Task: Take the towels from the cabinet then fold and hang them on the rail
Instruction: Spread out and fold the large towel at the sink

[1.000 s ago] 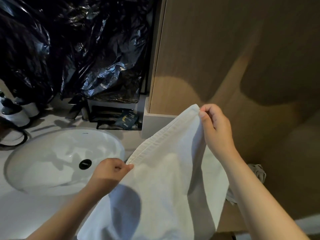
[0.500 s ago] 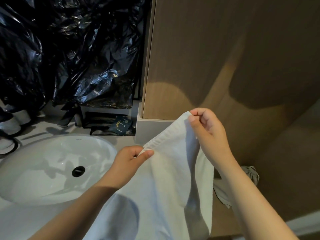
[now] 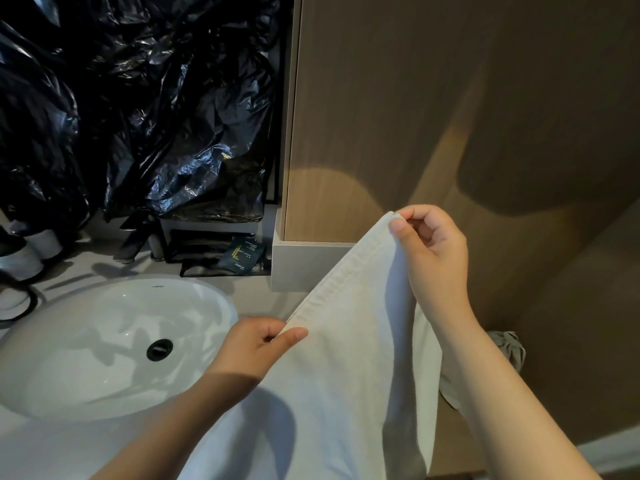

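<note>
While the towel hangs in front of the person, its top hem runs as a slanted line between two pinches. The left hand pinches the low end with thumb and forefinger, other fingers curled. The right hand pinches the high corner the same way.

Change: a second ago the hands were well apart on the hem. Half a second ago the left had slid up near the right, and the hem was short between them. Now the left is lower and further off again, so more hem is paid out. The right has barely moved.

Judgement: this looks like squaring the top edge before the first fold; no fold is made yet.

The towel is out of the cabinet, held beside the sink and in front of the wood panel. No rail is in view. A grey cloth shows behind the right forearm.
</note>
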A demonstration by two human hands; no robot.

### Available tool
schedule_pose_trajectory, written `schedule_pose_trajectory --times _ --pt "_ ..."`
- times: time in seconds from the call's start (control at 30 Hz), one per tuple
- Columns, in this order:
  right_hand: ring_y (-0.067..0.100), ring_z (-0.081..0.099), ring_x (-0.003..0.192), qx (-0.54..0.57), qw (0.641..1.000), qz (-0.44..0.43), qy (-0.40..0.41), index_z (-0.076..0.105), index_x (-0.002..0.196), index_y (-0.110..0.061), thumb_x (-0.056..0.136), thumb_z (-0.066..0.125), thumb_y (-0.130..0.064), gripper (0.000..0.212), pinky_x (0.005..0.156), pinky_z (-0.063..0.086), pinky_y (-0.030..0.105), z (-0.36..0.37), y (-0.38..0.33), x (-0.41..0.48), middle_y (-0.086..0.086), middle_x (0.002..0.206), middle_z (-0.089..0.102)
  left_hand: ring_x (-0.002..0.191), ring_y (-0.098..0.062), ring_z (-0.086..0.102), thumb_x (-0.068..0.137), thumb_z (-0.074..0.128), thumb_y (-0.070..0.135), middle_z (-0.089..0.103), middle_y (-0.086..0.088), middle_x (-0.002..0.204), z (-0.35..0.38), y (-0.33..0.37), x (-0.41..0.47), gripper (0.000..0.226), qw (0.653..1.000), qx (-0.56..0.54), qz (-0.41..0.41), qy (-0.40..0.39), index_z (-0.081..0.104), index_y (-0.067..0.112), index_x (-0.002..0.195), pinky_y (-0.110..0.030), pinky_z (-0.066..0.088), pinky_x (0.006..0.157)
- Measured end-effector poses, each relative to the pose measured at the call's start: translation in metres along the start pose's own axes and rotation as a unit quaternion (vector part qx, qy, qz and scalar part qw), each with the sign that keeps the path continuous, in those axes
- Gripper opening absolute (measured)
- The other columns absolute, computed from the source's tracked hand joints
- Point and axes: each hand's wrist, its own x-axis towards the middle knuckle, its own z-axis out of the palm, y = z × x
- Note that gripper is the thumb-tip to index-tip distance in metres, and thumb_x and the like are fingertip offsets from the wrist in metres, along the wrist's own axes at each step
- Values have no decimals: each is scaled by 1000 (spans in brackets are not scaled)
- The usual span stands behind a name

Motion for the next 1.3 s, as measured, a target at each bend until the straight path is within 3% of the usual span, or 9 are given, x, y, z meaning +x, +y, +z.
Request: schedule_pose_trajectory --times 0.23,0.37,0.43,0.63,0.73,0.9,1.07,1.17,1.3 --pt "0 64 94 22 999 -9 34 66 109 -28 95 61 -15 20 77 50 12 -6 -9 12 -28 90 66 59 -12 39 74 65 57 39 -2 63 2 -12 -1 63 997 -21 -15 -68 43 0 57 -28 32 58" --pt "3 64 103 -4 999 -27 45 67 113 -28 96 60 -16 22 85 52 14 -17 -14 12 -16 106 68 64 -8 48 82 63 50 48 0 71 8 -21 -1 46 991 23 -27 -126 47 17 54 -30 39 66" --pt "1 63 104 -21 998 -33 53 67 113 -28 97 59 -17 21 86 51 12 -22 -16 11 -16 107 68 64 -9 48 80 62 55 47 2 72 11 -23 -3 51 989 26 -34 -139 52 11 59 -31 40 66" --pt "-7 59 105 -77 990 -51 102 69 114 -24 98 57 -24 20 86 47 5 -42 -22 17 -22 106 65 54 -8 44 66 81 36 52 -8 62 -15 4 20 39 999 6 25 19 61 5 52 -23 34 54" --pt "-10 57 106 -95 985 -42 140 69 116 -23 99 55 -30 23 88 46 5 -50 -25 24 -26 106 64 58 -3 53 68 84 27 62 1 70 -45 33 38 15 994 62 80 44 74 27 58 -14 36 54" --pt "-8 58 106 -89 979 -42 180 68 114 -27 99 54 -31 21 88 47 5 -53 -27 20 -25 106 64 59 -5 55 72 81 29 61 9 67 -80 65 46 20 980 129 150 34 70 41 60 -14 37 54" --pt "-4 59 107 -91 974 -56 202 67 113 -29 99 53 -31 20 87 46 5 -52 -33 16 -22 108 65 49 -3 42 70 83 37 49 6 56 -93 70 41 33 988 80 131 3 59 38 92 -14 36 50" --pt "-3 59 106 -103 971 -65 205 67 112 -28 99 53 -29 20 87 47 7 -52 -33 13 -20 107 65 52 -4 45 71 61 66 49 2 58 -97 71 38 48 974 171 136 -65 58 19 66 -18 35 52" --pt "-2 59 105 -118 971 -49 200 67 113 -27 100 51 -29 20 88 47 10 -51 -33 6 -14 109 66 60 -7 47 87 40 60 43 8 65 -89 65 27 49 955 222 193 -46 35 23 56 -18 33 57"
